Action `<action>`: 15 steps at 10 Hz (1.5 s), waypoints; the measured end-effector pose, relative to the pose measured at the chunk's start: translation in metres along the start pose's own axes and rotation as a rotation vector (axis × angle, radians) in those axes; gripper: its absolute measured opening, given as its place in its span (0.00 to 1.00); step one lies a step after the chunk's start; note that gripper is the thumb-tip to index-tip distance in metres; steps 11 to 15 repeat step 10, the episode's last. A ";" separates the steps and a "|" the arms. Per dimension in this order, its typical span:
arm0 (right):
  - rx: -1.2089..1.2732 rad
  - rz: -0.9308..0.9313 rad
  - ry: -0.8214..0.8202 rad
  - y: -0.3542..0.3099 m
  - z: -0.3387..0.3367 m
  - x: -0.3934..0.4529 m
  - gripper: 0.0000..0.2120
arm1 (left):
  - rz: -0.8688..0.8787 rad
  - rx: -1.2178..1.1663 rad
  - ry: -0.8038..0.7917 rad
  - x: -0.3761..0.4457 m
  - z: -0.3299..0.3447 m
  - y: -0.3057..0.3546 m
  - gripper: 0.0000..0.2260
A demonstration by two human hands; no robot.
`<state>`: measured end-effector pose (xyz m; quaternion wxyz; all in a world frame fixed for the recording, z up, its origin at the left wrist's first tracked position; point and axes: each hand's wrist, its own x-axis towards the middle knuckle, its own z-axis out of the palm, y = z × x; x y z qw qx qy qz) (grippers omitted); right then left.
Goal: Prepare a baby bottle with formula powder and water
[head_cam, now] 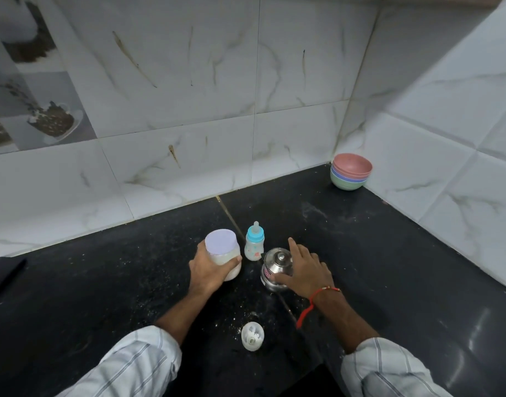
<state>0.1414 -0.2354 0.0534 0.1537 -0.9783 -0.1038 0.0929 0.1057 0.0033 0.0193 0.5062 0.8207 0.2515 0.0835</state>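
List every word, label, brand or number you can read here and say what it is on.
No text can be read.
Steel kettle: a pink and white sticker on its side, too blurred to read.
Baby bottle: small coloured prints and a red mark low down, too small to tell.
Powder jar: no label shows.

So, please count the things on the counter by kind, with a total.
Powder jar: 1
Baby bottle: 1
Steel kettle: 1
Bottle cap: 1
Stacked bowls: 4 rims show
Total: 8
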 end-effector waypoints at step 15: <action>0.147 0.097 -0.035 0.002 -0.009 0.057 0.52 | 0.162 0.357 -0.017 0.036 0.024 0.006 0.67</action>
